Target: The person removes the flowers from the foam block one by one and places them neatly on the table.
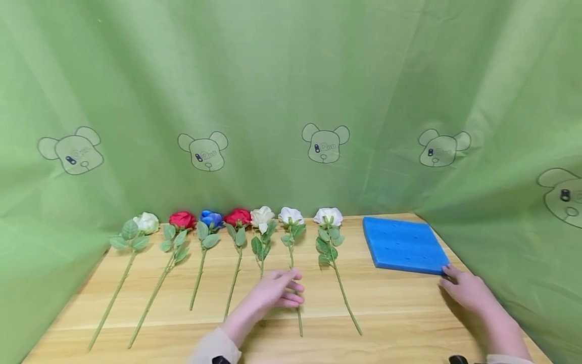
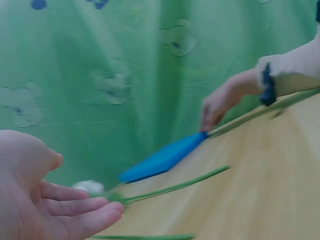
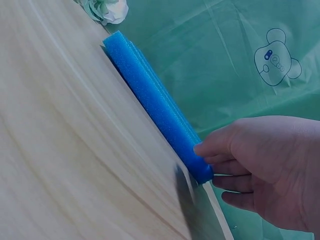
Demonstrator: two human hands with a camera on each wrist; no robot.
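The blue foam pad (image 1: 406, 245) lies flat at the right of the wooden table. My right hand (image 1: 468, 290) pinches its near right corner; in the right wrist view the thumb is on the front side and the fingers reach round the corner. Over the stem of a white rose (image 1: 291, 216) is my left hand (image 1: 273, 293), its fingers extended and loosely bent, holding nothing. In the left wrist view, the palm and fingers of that hand (image 2: 65, 200) show beside green stems. Another white rose (image 1: 328, 217) lies between the left hand and the pad.
Left of these lie a cream rose (image 1: 262, 217), a red rose (image 1: 238, 217), a blue rose (image 1: 211, 219), a second red rose (image 1: 182, 220) and a whitish rose (image 1: 146, 222), stems toward me. A green curtain (image 1: 263, 101) with bear-head prints encloses the wooden table (image 1: 386, 313).
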